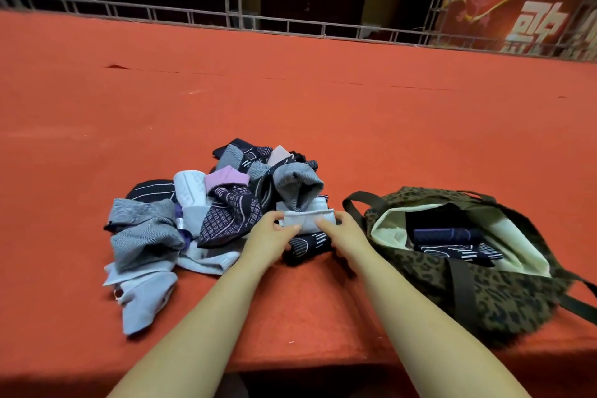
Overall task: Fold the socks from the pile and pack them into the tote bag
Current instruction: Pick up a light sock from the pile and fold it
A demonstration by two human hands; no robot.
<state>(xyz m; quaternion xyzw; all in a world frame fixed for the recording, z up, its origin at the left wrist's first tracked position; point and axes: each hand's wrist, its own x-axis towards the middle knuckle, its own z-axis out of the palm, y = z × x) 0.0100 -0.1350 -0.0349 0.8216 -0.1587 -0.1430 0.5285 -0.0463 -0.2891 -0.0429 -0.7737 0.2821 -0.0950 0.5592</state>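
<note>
A loose pile of socks (206, 213), grey, white, pink and dark patterned, lies on the red felt surface (290, 100). At its right edge my left hand (271, 237) and my right hand (342, 229) both pinch a white sock (307, 220) from opposite ends. A dark sock with white stripes (307, 247) lies just below the white one, between my wrists. To the right, a green leopard-print tote bag (478, 294) lies open, showing its pale lining. Folded dark socks (452, 244) sit inside it.
The surface's front edge (323, 365) runs close under my forearms. A metal truss railing (226, 14) borders the far side, with a red banner (517, 13) at the back right. The bag's dark straps (355, 203) trail towards the pile.
</note>
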